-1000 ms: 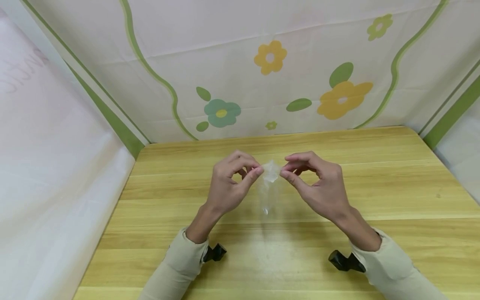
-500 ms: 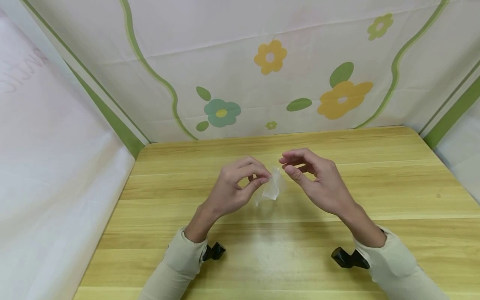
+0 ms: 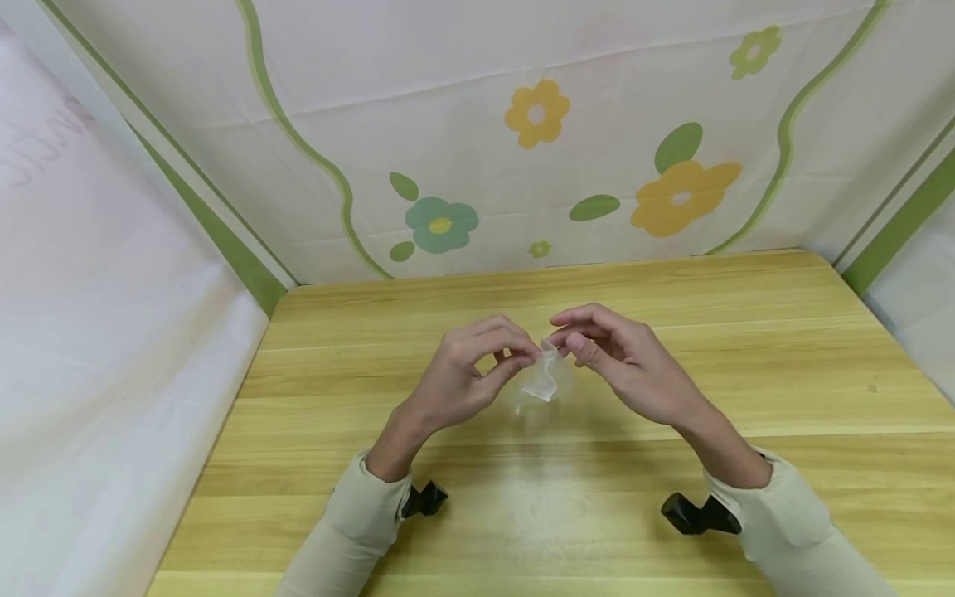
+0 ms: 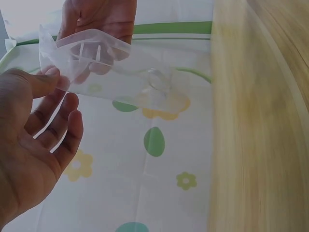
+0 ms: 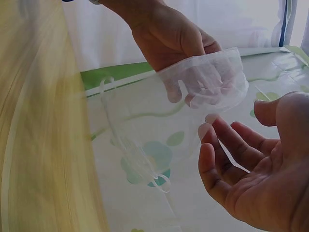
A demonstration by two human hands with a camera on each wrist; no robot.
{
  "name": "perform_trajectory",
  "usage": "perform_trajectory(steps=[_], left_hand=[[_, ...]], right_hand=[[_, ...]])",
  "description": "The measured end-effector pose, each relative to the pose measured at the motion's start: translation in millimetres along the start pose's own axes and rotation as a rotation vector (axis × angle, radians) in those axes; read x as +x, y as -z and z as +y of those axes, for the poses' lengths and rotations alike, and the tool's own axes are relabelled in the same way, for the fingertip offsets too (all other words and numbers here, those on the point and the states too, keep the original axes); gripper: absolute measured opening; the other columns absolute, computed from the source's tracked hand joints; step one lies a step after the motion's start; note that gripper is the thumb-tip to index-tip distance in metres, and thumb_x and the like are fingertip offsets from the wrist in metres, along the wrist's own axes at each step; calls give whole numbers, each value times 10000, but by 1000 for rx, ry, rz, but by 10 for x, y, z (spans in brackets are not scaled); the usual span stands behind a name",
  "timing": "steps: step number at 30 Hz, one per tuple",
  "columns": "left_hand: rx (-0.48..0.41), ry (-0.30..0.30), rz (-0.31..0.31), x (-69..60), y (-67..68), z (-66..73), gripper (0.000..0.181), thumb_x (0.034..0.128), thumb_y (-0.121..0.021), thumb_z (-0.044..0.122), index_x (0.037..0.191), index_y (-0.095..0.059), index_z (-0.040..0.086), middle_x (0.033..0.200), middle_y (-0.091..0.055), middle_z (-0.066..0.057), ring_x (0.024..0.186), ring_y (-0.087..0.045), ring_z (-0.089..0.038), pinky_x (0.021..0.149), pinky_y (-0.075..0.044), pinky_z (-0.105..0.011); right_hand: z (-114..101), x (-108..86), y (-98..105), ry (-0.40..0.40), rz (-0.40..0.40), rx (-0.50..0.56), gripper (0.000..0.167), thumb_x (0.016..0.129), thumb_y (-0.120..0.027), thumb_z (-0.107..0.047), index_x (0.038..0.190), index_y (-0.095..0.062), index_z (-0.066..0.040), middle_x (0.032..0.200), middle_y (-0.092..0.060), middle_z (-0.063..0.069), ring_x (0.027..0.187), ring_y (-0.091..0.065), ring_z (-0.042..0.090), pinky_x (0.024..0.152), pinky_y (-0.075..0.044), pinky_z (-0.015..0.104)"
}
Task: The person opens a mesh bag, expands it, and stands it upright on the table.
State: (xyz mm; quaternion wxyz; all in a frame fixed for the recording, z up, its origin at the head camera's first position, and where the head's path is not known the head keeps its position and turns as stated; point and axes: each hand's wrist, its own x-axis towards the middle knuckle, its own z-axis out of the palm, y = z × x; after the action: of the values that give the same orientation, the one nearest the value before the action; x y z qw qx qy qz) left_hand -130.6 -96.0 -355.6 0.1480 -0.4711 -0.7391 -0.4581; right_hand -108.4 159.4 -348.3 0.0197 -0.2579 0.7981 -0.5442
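A small, clear, limp plastic bag (image 3: 547,380) hangs above the middle of the table. My left hand (image 3: 477,365) pinches its upper edge between thumb and fingers. On the other side, my right hand (image 3: 634,365) has loosely bent fingers near the bag's rim, with the thumb held apart from them. In the left wrist view the bag (image 4: 125,87) stretches away from the left fingertips, and the other hand shows through it. From the right wrist the wrinkled rim of the bag (image 5: 231,92) lies close to the right fingertips; whether they touch it is hard to tell.
A wooden table (image 3: 336,464) lies below both hands. Behind it hangs a white cloth (image 3: 477,149) printed with flowers, and another white cloth (image 3: 112,332) falls along the left side. Black wrist mounts (image 3: 697,514) stick out of the sleeves.
Both hands pinched the bag a second ago. The right hand has let go, drawn back, then come near the rim again. The left hand has moved slightly right and down, keeping its hold.
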Motion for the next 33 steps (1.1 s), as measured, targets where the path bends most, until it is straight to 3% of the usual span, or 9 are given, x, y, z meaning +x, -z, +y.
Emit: perform_trajectory(steps=[7,13,21,24,33], left_hand=[[35,12,42,0,9,-7,76,967,-759,-33,995,-763,38,957,-771,-79,819,-671,-141,697,-578,-235],[47,36,44,0,-8,3,75,975,-743,-20,983,-750,54,949,-766,-67,821,-665,-141,620,-541,-232],[77,103,89,1,-22,19,45,974,-748,-17,982,-757,26,877,-780,-71,670,-603,-90,560,-513,-203],[80,112,106,-1,-19,24,47,977,-743,-18,984,-755,27,865,-771,-70,673,-608,-95,556,-517,-212],[94,103,110,9,-56,18,74,988,-758,36,1052,-793,29,918,-779,-70,744,-608,-116,563,-552,-278]], right_hand=[[-16,-7,7,7,12,0,280,1090,-641,-132,1365,-648,-77,1211,-761,83,1078,-733,117,897,-606,239],[-19,-18,-43,55,112,-3,255,996,-760,-48,1240,-709,-99,1053,-802,11,958,-764,101,835,-596,212],[8,47,-134,384,391,-3,334,782,-806,231,1062,-721,70,912,-792,133,831,-743,62,786,-611,181],[8,60,-148,443,452,-28,324,760,-820,234,1022,-726,67,880,-784,158,836,-743,25,759,-593,152],[45,60,-208,432,419,-52,337,752,-823,249,1007,-735,46,892,-784,156,844,-737,22,762,-593,148]])
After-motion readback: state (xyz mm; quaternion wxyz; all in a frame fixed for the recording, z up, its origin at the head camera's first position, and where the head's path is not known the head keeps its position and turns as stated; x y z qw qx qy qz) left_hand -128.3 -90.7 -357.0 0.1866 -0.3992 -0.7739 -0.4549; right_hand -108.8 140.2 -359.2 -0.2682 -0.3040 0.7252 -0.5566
